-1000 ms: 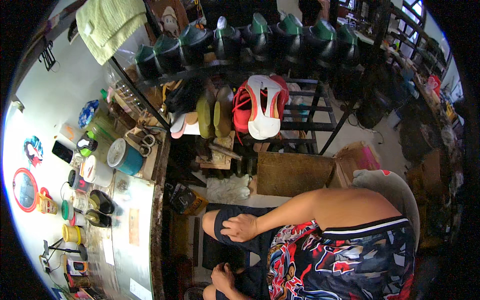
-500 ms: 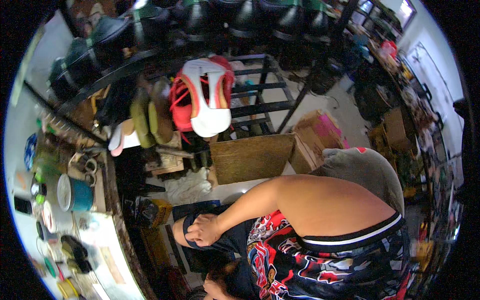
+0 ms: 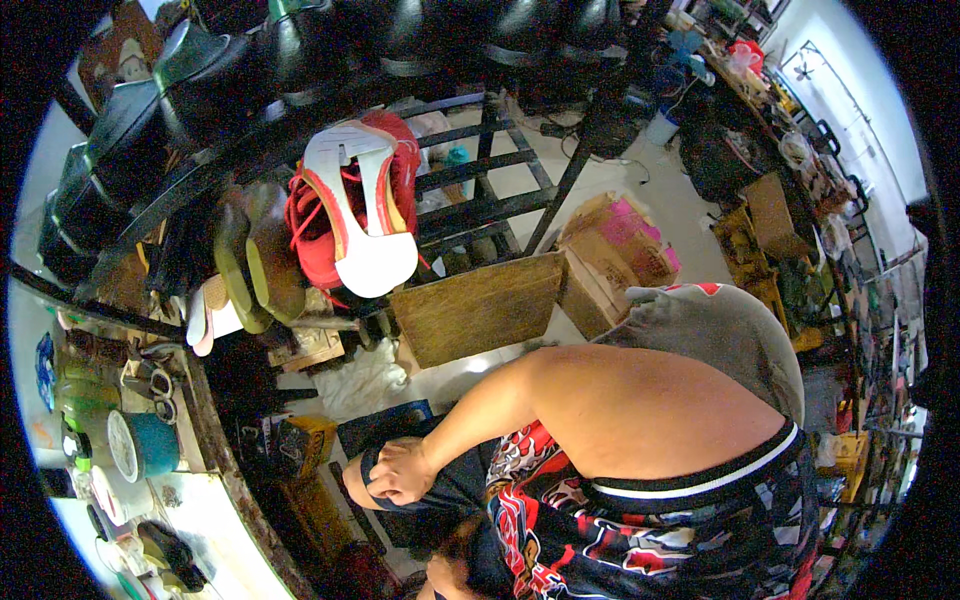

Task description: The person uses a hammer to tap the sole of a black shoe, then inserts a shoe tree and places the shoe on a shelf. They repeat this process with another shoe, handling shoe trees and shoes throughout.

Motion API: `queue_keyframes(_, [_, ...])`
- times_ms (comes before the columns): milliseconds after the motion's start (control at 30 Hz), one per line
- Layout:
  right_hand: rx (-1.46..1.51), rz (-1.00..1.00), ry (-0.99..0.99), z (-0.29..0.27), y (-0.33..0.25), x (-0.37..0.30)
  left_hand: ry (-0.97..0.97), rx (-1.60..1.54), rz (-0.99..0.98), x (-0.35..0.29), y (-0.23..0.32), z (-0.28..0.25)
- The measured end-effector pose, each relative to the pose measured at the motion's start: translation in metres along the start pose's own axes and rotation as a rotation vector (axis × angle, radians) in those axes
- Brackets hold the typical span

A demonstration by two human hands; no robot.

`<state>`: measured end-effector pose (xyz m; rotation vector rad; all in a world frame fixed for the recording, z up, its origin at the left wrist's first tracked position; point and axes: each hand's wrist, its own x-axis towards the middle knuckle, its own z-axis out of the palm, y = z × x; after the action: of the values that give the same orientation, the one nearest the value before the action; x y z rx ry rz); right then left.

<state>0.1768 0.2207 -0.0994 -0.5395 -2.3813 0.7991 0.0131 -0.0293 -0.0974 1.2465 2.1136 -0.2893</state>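
My right arm reaches across from the right, out of a red, black and white patterned garment. My right hand point(image 3: 402, 472) rests on my bent knee point(image 3: 358, 482), its fingers curled over the hem of dark shorts point(image 3: 455, 490). Lower down, my left hand point(image 3: 450, 574) lies in shadow near the bottom edge; its fingers are too dark to read. Beyond my knee stands a cardboard box point(image 3: 478, 310) with raised flaps. Red lace-up shoes point(image 3: 320, 245) with white soles hang over a black metal rack point(image 3: 490, 215). A crumpled white cloth point(image 3: 365, 380) lies between box and knee.
Black shoes point(image 3: 400, 40) line a rail along the top. Olive shoes point(image 3: 265, 260) sit left of the red ones. A side bench holds a blue tub point(image 3: 155, 445) and scissors point(image 3: 160, 383). A grey rounded form point(image 3: 730, 325) rises behind my arm. Cluttered shelves point(image 3: 840, 270) run down the right.
The view has swung slightly, so the rack, shoes and box appear farther left. My right hand keeps its place on my knee. My left hand appears slightly farther right.
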Motion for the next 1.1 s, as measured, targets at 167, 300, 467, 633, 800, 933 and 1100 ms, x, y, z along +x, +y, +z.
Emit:
queue_keyframes(167, [0.0,0.021,0.009,0.001,-0.001,-0.001,0.061,-0.177,0.356,-0.003,0.018,-0.011])
queue_keyframes(300, [0.016,0.038,-0.076,-0.005,-0.002,0.003,0.239,-1.15,0.158,-0.004,0.044,-0.004])
queue_keyframes(467, [-0.069,0.028,-0.118,-0.01,-0.006,0.006,0.084,-0.5,-0.041,0.008,0.046,0.027])
queue_keyframes(633, [-0.099,0.001,-0.09,-0.012,-0.009,0.006,0.069,-0.638,0.104,0.018,0.033,0.038])
queue_keyframes(800, [-0.051,0.07,-0.131,-0.014,-0.01,0.012,0.134,-0.734,0.124,0.035,0.026,0.046])
queue_keyframes(933, [-0.27,0.156,-0.302,-0.025,-0.015,0.024,0.291,-0.737,0.152,0.056,0.04,0.055])
queue_keyframes(1100, [-0.205,-0.341,-0.51,0.009,-0.03,0.058,0.154,-0.701,-0.025,0.056,0.05,0.049])
